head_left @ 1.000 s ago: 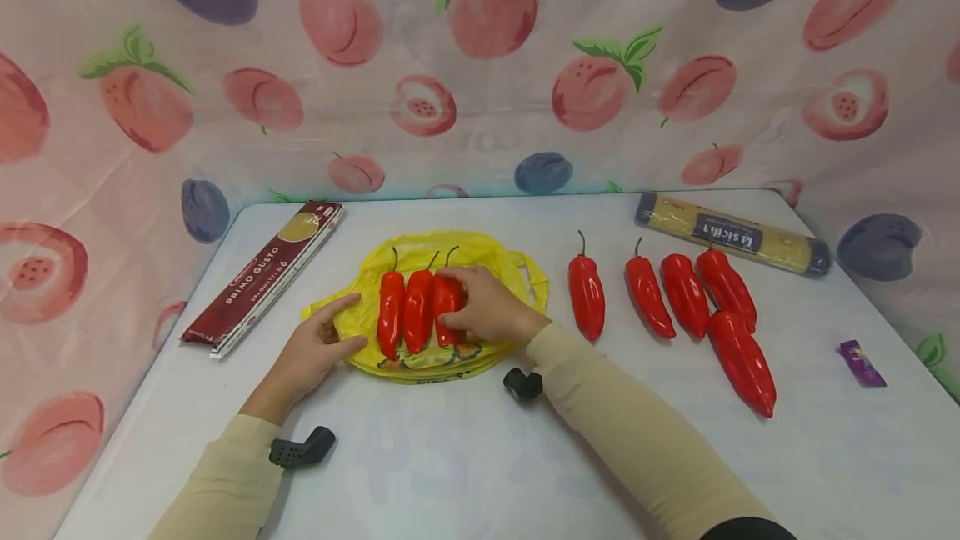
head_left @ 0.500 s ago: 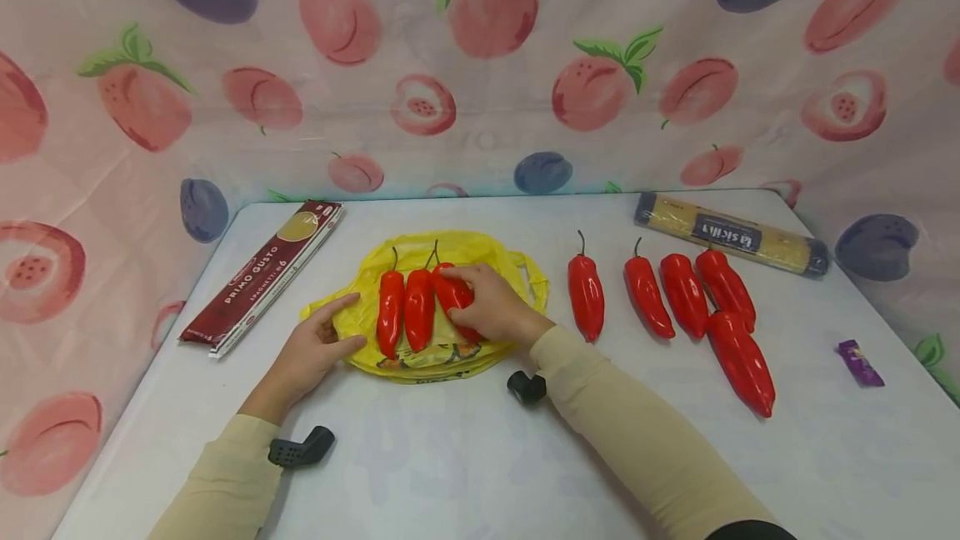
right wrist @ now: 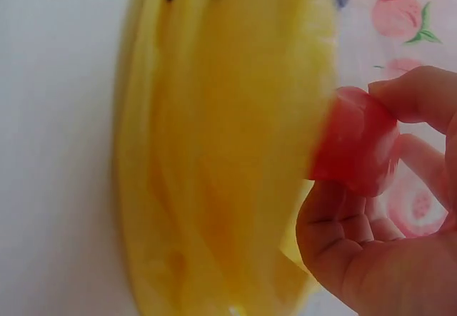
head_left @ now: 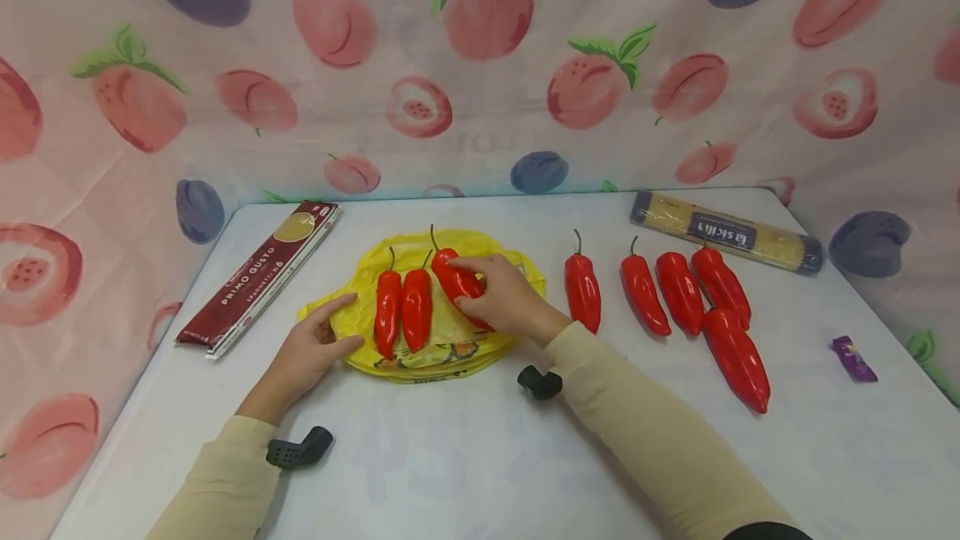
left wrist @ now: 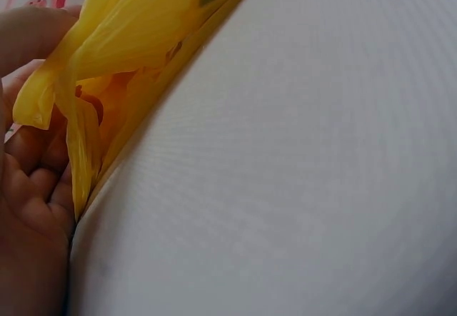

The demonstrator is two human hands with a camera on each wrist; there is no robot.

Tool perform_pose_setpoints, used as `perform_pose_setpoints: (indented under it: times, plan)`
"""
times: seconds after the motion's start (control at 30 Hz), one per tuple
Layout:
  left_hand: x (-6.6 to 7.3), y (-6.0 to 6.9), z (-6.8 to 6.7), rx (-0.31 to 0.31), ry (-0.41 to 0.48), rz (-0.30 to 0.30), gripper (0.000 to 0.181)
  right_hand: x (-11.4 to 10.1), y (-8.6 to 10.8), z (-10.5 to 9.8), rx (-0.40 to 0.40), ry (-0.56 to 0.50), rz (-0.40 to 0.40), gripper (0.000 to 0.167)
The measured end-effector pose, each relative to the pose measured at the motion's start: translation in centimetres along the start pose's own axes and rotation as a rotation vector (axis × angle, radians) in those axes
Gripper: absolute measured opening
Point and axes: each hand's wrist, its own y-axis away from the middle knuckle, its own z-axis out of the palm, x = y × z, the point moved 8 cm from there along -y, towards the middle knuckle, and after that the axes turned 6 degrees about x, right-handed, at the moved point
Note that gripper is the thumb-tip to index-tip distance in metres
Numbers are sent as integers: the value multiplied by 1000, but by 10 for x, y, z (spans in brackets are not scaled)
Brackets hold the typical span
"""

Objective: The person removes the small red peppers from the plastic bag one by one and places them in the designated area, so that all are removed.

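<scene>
A yellow plastic bag point(head_left: 362, 272) lies flattened on the table, with two red peppers point(head_left: 387, 313) point(head_left: 416, 309) side by side on it. My right hand point(head_left: 510, 298) pinches a third red pepper point(head_left: 454, 275) between thumb and fingers, over the right half of the bag. In the right wrist view that pepper point(right wrist: 357, 143) shows in the fingers beside the yellow bag point(right wrist: 228, 116). My left hand point(head_left: 303, 361) rests at the bag's left edge with thumb and fingers spread. The left wrist view shows the bag's edge point(left wrist: 136, 38) against the left hand's fingers point(left wrist: 36, 162).
Several red peppers point(head_left: 582, 290) point(head_left: 737, 361) lie right of the bag. Behind them is a yellow pasta pack point(head_left: 675, 215), and a small purple packet point(head_left: 853, 359) lies far right. A dark red spaghetti pack point(head_left: 258, 277) lies at the left.
The pepper in my right hand has moved away from the other two, to the right, and tilted, its stem end toward the upper left. My left hand has stayed at the bag's edge.
</scene>
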Motion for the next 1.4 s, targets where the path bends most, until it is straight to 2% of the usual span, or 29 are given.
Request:
perform_pose_setpoints:
  times: [0.2, 0.5, 0.7, 1.13, 1.4]
  plan:
    - [-1, 0, 0, 0, 1, -5, 72, -4, 10, -19, 35, 20, -35, 52]
    - [0, -1, 0, 1, 4, -15, 72, 3, 33, -54, 89, 53, -29, 52]
    - [-1, -2, 0, 0, 0, -18, 72, 19, 51, -81, 126, 86, 34, 55]
    - [-1, -2, 2, -3, 4, -10, 71, 55, 99, -137, 223, 171, 106, 62]
    - [-2, -2, 2, -5, 0, -1, 71, 89, 128, -158, 274, 209, 184, 66]
